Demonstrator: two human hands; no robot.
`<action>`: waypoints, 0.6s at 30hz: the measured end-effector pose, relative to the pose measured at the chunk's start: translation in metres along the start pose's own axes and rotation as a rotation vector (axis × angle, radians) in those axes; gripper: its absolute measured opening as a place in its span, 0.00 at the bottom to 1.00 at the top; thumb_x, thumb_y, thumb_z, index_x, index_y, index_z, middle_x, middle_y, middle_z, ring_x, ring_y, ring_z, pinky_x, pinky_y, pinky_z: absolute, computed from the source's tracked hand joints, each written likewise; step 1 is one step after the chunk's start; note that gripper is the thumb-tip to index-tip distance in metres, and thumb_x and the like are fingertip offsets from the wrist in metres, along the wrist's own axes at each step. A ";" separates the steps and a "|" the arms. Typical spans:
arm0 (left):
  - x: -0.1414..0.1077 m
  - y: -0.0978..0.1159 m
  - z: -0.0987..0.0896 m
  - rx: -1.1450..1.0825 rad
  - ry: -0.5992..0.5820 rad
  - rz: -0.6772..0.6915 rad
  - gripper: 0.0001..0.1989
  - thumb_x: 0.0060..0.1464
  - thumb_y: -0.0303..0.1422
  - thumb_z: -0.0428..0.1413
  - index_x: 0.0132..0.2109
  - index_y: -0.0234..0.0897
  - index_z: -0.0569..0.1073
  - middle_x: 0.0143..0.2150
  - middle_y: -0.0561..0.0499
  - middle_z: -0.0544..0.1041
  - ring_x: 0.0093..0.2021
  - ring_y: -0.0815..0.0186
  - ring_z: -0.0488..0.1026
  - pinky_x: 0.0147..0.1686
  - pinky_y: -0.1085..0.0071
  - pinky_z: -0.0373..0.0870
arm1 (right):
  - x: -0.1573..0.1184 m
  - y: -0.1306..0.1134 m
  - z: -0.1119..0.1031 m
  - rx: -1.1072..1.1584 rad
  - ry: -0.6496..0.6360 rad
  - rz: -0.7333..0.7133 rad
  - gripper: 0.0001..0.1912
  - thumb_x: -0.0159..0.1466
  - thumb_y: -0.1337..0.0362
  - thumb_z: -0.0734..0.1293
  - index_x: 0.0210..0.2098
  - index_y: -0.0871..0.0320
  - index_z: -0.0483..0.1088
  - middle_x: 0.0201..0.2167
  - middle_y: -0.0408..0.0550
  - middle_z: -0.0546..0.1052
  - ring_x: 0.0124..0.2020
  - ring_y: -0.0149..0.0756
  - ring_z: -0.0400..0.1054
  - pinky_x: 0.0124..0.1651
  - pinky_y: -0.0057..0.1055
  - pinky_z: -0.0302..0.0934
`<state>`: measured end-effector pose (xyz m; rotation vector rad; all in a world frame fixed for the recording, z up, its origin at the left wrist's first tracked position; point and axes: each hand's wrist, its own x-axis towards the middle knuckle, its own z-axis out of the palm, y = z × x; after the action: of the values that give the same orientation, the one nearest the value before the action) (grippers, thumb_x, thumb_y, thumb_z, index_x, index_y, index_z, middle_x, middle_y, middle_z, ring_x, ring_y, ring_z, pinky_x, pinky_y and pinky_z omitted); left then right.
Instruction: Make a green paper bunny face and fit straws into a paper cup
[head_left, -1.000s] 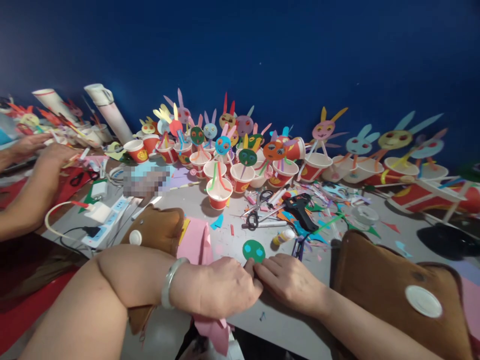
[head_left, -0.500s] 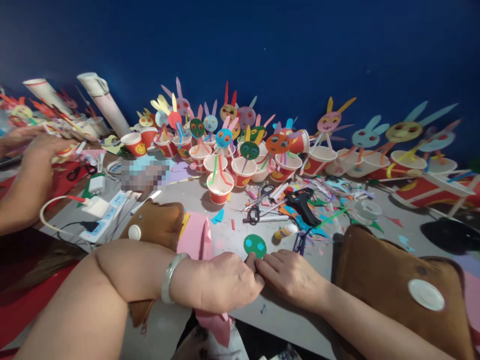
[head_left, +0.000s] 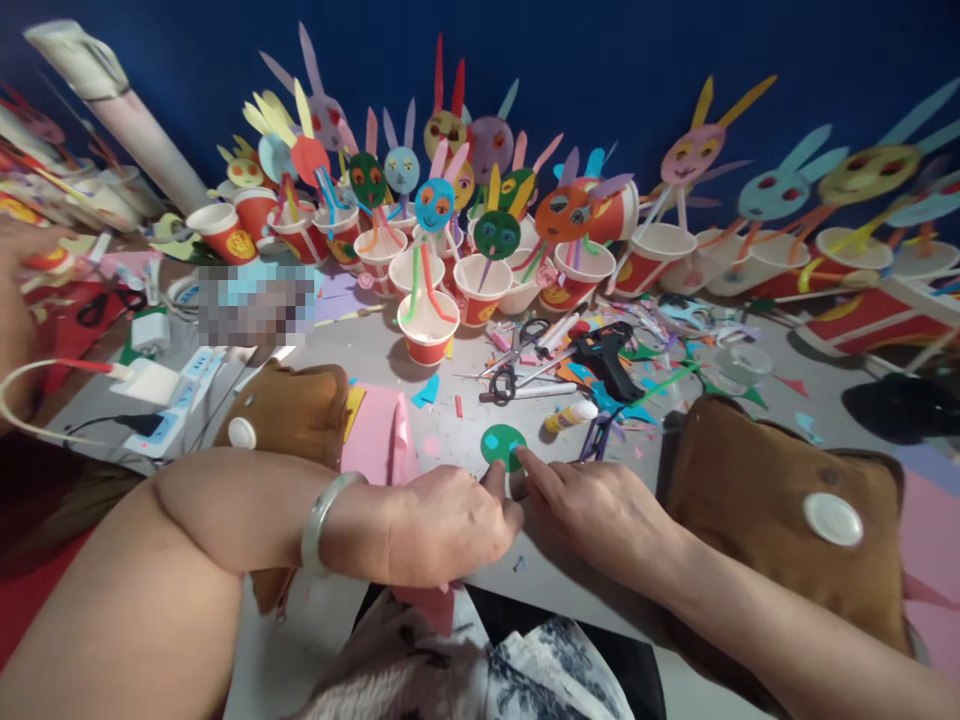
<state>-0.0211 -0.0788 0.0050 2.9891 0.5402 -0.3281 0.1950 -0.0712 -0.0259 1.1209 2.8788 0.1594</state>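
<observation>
A green paper disc [head_left: 504, 432] with two small light-blue paper pieces lies on the grey table in front of me. My left hand [head_left: 450, 525], with a bangle at the wrist, has its fingers curled and closed at the disc's lower edge. My right hand [head_left: 600, 505] comes in from the right, its index finger stretched out and its tip on the right blue piece. Its other fingers are partly bent and its thumb is hidden. Folded pink paper [head_left: 375, 430] lies beside my left hand. Just beyond my right hand are a glue stick [head_left: 571, 416] and purple-handled scissors [head_left: 596, 440].
Paper cups [head_left: 427, 335] carrying rabbit-faced paper figures line the back. Black scissors [head_left: 504, 383], a glue gun [head_left: 611, 360] and paper scraps lie midtable. Brown padded pouches [head_left: 750, 500] flank my arms. A power strip [head_left: 180, 400] and another person's arm [head_left: 19, 330] are at left.
The view has tilted down, so everything sits higher in the picture. My right index finger has moved from beside my left fingers onto the right blue piece. My left hand stays at the disc's edge.
</observation>
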 end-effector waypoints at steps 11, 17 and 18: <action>-0.001 0.000 0.006 -0.003 0.015 0.023 0.32 0.50 0.43 0.64 0.53 0.20 0.69 0.55 0.14 0.71 0.25 0.60 0.76 0.15 0.69 0.62 | 0.000 0.001 -0.002 0.008 0.045 -0.017 0.18 0.60 0.78 0.60 0.48 0.67 0.71 0.19 0.43 0.74 0.17 0.33 0.65 0.21 0.33 0.45; -0.001 -0.006 0.002 -0.179 -0.099 0.019 0.33 0.47 0.40 0.66 0.56 0.25 0.69 0.52 0.32 0.78 0.30 0.64 0.76 0.22 0.70 0.68 | -0.011 0.006 -0.036 0.474 0.440 -0.208 0.12 0.69 0.71 0.60 0.51 0.60 0.66 0.23 0.42 0.72 0.22 0.31 0.65 0.26 0.31 0.57; -0.001 -0.007 0.000 -0.204 -0.122 0.012 0.34 0.45 0.39 0.68 0.56 0.26 0.69 0.53 0.32 0.78 0.29 0.65 0.76 0.23 0.71 0.68 | -0.022 0.006 -0.041 0.532 0.438 -0.243 0.14 0.69 0.71 0.61 0.54 0.59 0.66 0.22 0.41 0.71 0.23 0.31 0.65 0.27 0.31 0.60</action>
<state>-0.0240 -0.0729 0.0047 2.7542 0.5094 -0.4243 0.2122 -0.0850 0.0161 0.8498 3.5489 -0.4551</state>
